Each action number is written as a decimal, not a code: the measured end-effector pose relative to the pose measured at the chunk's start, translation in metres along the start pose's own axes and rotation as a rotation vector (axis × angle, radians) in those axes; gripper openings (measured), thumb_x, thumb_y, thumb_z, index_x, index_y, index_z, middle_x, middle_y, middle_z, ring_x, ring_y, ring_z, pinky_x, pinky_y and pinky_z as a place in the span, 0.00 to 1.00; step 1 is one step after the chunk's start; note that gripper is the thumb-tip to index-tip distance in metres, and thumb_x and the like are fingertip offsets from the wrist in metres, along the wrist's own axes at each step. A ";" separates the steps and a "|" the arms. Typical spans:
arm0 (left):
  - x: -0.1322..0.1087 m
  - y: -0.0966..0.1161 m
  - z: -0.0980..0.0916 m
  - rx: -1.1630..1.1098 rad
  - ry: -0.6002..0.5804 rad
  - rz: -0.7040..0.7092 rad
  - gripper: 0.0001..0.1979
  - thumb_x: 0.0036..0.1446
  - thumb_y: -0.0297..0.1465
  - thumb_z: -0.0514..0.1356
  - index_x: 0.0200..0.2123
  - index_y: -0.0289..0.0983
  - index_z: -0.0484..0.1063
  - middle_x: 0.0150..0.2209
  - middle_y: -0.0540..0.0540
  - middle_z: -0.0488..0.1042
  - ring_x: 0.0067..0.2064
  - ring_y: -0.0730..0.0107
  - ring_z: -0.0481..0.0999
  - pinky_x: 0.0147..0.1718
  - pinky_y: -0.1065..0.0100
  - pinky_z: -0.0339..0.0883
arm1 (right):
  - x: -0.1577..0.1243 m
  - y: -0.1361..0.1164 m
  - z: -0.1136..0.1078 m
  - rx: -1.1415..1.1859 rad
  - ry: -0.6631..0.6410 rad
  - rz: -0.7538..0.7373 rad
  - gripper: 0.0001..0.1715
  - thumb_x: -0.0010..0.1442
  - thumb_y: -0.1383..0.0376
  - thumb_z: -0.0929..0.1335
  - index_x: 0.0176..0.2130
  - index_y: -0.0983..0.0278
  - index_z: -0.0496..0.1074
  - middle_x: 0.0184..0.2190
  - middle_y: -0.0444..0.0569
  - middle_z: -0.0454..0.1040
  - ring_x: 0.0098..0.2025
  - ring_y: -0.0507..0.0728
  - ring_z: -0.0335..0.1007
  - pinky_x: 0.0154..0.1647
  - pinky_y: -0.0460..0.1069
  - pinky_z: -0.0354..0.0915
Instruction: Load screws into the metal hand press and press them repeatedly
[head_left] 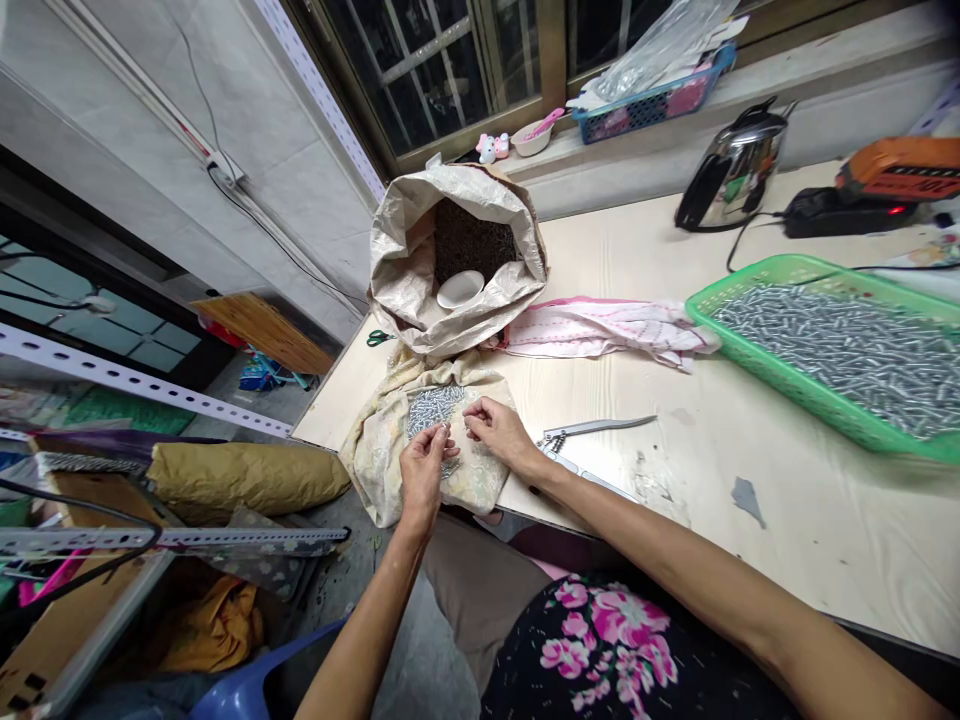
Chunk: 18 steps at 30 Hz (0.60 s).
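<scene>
A pile of small silver metal pieces, like screws or pins (433,408), lies on a patterned cloth (382,440) at the table's front left corner. Over the near side of this pile, my left hand (422,470) is closed in a pinch; something tiny and pale shows at its fingertips. Just to its right, my right hand (499,432) also pinches, above the cloth, and what it holds is too small to make out. The fingertips of both hands are a little apart. Pliers with grey handles (592,430) lie on the table beside my right forearm.
An open sack (397,250) with dark small pieces and a white bowl (460,289) stands behind the cloth. A pink-white towel (600,330) lies beside it. Rightward are a green basket (795,385) of silver pieces, a kettle (739,165) and a battery charger (840,212). Scissors (379,338) lie left.
</scene>
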<state>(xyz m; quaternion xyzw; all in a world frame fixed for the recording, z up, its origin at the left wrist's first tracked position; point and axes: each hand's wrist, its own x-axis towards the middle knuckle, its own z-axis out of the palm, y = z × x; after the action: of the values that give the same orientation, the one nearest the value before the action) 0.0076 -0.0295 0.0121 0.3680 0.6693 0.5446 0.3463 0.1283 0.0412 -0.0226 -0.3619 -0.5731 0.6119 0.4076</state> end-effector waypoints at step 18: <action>-0.027 0.000 0.061 0.533 -0.567 0.045 0.09 0.47 0.37 0.64 0.23 0.37 0.80 0.24 0.48 0.75 0.27 0.69 0.69 0.26 0.71 0.58 | -0.152 -0.005 -0.149 -1.131 -0.112 -0.314 0.10 0.67 0.66 0.59 0.34 0.62 0.65 0.32 0.49 0.68 0.30 0.54 0.63 0.31 0.49 0.59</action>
<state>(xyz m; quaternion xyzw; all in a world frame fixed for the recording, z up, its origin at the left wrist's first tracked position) 0.0738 -0.0243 0.0040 0.5957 0.6567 0.2359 0.3978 0.3258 -0.0376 -0.0338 -0.4010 -0.8778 0.1617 0.2062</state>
